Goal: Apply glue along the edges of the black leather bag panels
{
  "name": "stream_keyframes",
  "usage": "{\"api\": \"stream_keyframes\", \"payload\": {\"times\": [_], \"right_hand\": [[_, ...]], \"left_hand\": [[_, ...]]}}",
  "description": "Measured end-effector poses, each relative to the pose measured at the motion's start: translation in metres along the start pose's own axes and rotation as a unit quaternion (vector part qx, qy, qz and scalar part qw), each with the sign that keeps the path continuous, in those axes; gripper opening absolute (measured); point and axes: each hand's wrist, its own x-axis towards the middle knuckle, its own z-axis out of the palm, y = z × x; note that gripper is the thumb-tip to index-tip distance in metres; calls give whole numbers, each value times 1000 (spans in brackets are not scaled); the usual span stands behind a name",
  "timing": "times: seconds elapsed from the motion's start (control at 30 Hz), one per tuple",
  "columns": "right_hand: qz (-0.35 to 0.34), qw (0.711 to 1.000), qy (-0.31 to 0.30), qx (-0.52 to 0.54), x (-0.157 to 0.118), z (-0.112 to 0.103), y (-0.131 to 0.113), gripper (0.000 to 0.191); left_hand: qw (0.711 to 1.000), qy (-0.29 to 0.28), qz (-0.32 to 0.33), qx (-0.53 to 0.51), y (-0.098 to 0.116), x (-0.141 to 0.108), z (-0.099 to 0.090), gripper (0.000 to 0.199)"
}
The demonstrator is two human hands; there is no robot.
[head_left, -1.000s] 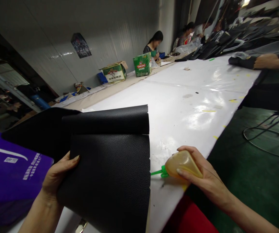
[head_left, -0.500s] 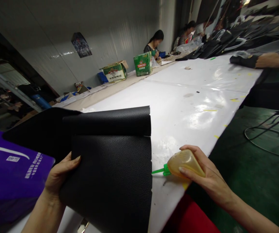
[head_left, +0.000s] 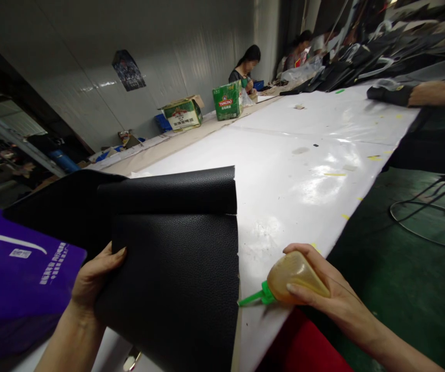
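Note:
My left hand (head_left: 96, 276) grips the left side of a black grained leather piece (head_left: 175, 279), thumb on top and the other fingers hidden beneath. A folded strip of the same black material (head_left: 171, 192) lies along its upper end. In my right hand (head_left: 323, 289) is an amber squeeze bottle (head_left: 295, 278) with a green nozzle (head_left: 256, 296). The nozzle's tip points left and meets the right edge of the leather, where a thin pale layer shows under the lower part.
A white-covered table (head_left: 261, 181) stretches away. Purple printed sheet (head_left: 20, 274) at left; green cartons (head_left: 227, 101) and a seated person (head_left: 247, 70) at the back. Another person's hand (head_left: 427, 95) holds a black item at far right, near piled black pieces (head_left: 362, 62).
My right hand has moved the bottle down and slightly left along the leather's right edge, its nozzle now more tilted. My left hand keeps its grip, and the leather has shifted slightly left.

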Motion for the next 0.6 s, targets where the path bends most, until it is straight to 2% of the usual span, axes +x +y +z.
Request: {"api": "stream_keyframes", "payload": {"times": [0.1, 0.23, 0.3, 0.5, 0.6], "right_hand": [[23, 999, -14, 29, -4, 3, 0, 49], [-1, 999, 43, -19, 3, 1, -1, 47], [-6, 998, 52, -36, 3, 1, 0, 46], [31, 997, -59, 36, -8, 6, -3, 48], [4, 1000, -23, -1, 3, 4, -7, 47]], "left_hand": [[1000, -22, -11, 3, 0, 2, -4, 36], [999, -41, -8, 27, 1, 4, -7, 33], [998, -47, -4, 39, 1, 3, -8, 34], [996, -77, -3, 38, 0, 2, -11, 35], [995, -87, -4, 43, -1, 4, -11, 36]]}}
